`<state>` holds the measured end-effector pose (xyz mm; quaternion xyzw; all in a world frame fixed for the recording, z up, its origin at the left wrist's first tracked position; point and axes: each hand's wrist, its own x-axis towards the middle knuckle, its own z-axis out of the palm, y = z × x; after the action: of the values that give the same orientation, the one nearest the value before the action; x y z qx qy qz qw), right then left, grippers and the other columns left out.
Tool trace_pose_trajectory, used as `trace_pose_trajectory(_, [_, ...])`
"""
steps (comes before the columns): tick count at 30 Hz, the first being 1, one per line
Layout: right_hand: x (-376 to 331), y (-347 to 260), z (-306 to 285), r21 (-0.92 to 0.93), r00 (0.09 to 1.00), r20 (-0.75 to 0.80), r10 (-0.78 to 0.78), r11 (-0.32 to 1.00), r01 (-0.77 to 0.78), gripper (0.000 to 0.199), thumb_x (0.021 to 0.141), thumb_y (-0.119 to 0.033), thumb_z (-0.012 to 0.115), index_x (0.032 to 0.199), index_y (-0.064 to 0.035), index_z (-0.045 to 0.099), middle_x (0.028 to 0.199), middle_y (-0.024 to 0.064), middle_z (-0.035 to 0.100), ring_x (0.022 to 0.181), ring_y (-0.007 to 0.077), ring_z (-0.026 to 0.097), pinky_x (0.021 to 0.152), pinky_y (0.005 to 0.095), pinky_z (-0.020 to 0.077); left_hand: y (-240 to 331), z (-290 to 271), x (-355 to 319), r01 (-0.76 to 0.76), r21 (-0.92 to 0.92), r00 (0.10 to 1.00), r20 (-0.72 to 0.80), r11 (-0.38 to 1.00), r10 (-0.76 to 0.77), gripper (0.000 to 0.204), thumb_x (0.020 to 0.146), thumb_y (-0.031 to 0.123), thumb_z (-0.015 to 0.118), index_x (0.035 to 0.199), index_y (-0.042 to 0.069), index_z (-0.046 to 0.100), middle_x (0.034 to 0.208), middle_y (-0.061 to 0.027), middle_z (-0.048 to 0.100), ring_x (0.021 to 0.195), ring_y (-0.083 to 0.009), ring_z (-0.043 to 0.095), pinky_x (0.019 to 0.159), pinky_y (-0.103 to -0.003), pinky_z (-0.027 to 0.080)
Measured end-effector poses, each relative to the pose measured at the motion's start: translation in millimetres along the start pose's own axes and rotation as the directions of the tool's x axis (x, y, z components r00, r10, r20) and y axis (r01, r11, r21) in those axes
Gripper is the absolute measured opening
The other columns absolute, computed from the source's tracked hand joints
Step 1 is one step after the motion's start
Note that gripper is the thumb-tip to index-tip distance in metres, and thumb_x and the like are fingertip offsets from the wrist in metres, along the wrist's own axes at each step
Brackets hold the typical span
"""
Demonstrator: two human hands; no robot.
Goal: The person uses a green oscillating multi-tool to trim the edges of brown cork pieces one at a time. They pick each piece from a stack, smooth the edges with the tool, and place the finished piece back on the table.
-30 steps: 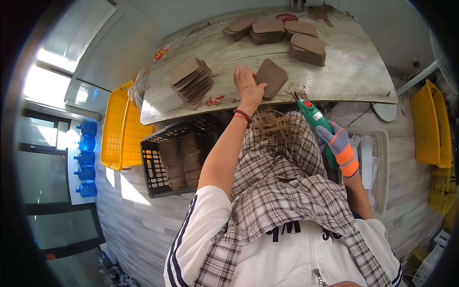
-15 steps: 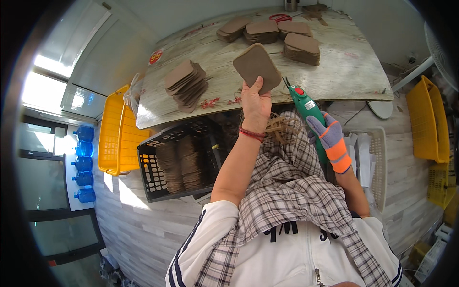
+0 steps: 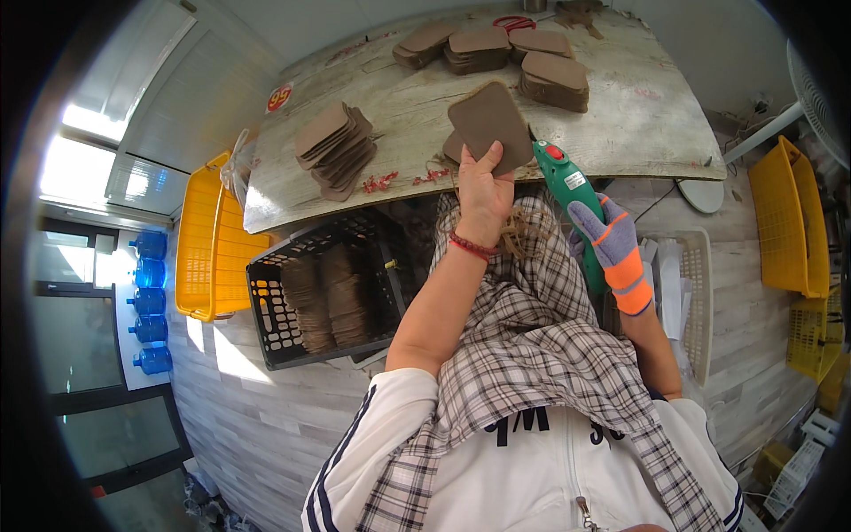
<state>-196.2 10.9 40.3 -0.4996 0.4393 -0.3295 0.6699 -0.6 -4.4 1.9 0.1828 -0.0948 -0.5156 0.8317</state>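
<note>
Pinched in my bare left hand (image 3: 486, 199), thumb on top, is a brown rounded-corner piece (image 3: 487, 115), flat like leather or felt. Part of a second brown piece (image 3: 452, 147) shows behind its lower left edge; whether I hold that one too is unclear. My right hand (image 3: 605, 232), in a grey and orange glove, grips green electric scissors (image 3: 558, 170) with a red button. Their blade tip meets the held piece's right edge. To the left on the table, a leaning stack of brown pieces (image 3: 335, 146) is fanned out.
Several neat stacks of brown pieces (image 3: 554, 75) and red-handled scissors (image 3: 514, 23) sit at the back of the table (image 3: 408, 115). Below are a black crate (image 3: 275, 332) holding more pieces, a yellow basket (image 3: 208, 257) and a pale basket (image 3: 700, 310). Brown scraps (image 3: 523, 217) lie on my lap.
My left hand has moved slightly right with the brown piece, closing the gap to the electric scissors' blades. A second brown piece now shows behind it. The view has shifted a little.
</note>
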Motion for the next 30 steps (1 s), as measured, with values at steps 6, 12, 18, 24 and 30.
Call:
trace_pose_trajectory(6, [5.4, -12.3, 0.4, -0.008, 0.999, -0.049, -0.022, 1.0, 0.021, 0.029, 0.084, -0.024, 0.068, 0.1, -0.0033, 0.057, 0.066, 0.0002, 0.056, 0.049, 0.0058, 0.051, 0.043, 0.0201, 0.0404, -6.7, -2.5, -17.5, 0.081, 0.099, 0.996, -0.031, 0.992, -0.078, 0.036, 0.087, -0.007, 0.051, 0.121, 0.005, 0.045, 0.119, -0.0105, 0.054, 0.108, -0.0252, 0.055, 0.095, -0.039, 0.047])
trace_pose_trajectory(12, [10.0, -20.8, -10.7, -0.036, 1.0, -0.02, -0.013, 0.999, 0.013, 0.028, 0.084, -0.025, 0.067, 0.1, -0.0031, 0.057, 0.066, 0.001, 0.056, 0.05, 0.0065, 0.052, 0.044, 0.021, 0.0414, 3.2, -10.4, -29.1, 0.126, 0.22, 0.988, 0.065, 0.967, -0.143, 0.037, 0.085, -0.008, 0.053, 0.12, 0.004, 0.048, 0.114, -0.0093, 0.059, 0.098, -0.0223, 0.06, 0.087, -0.037, 0.052])
trace_pose_trajectory(18, [-4.2, -33.4, -28.1, -0.15, 0.996, 0.086, 0.027, 0.989, -0.014, 0.034, 0.083, -0.027, 0.069, 0.099, -0.0006, 0.055, 0.068, 0.0015, 0.056, 0.049, 0.0074, 0.052, 0.044, 0.0219, 0.0435, 45.3, -21.0, -22.0, 0.108, 0.534, 0.968, 0.134, 0.839, -0.21, 0.034, 0.084, -0.009, 0.054, 0.116, 0.002, 0.053, 0.111, -0.0072, 0.061, 0.094, -0.0159, 0.061, 0.083, -0.029, 0.051])
trace_pose_trajectory(24, [-13.6, -31.3, -35.8, -0.273, 0.982, 0.164, 0.094, 0.961, -0.047, 0.033, 0.083, -0.025, 0.068, 0.098, 0.0008, 0.056, 0.067, 0.0016, 0.056, 0.051, 0.0074, 0.052, 0.045, 0.0216, 0.0424, 84.8, -21.9, -15.2, 0.199, 0.774, 0.888, 0.117, 0.601, -0.445, 0.04, 0.082, -0.007, 0.057, 0.121, 0.0, 0.052, 0.11, -0.0041, 0.061, 0.096, -0.0114, 0.058, 0.084, -0.025, 0.047])
trace_pose_trajectory(30, [-12.5, -29.3, -23.5, -0.264, 0.98, 0.188, 0.07, 0.964, -0.019, 0.03, 0.084, -0.024, 0.067, 0.097, 0.0007, 0.057, 0.066, 0.0009, 0.056, 0.052, 0.0068, 0.051, 0.045, 0.0214, 0.0414, 86.3, -31.1, -19.8, 0.299, 0.802, 0.827, 0.053, 0.517, -0.56, 0.044, 0.08, -0.007, 0.059, 0.123, -0.002, 0.051, 0.112, -0.0043, 0.06, 0.097, -0.0112, 0.056, 0.086, -0.025, 0.045])
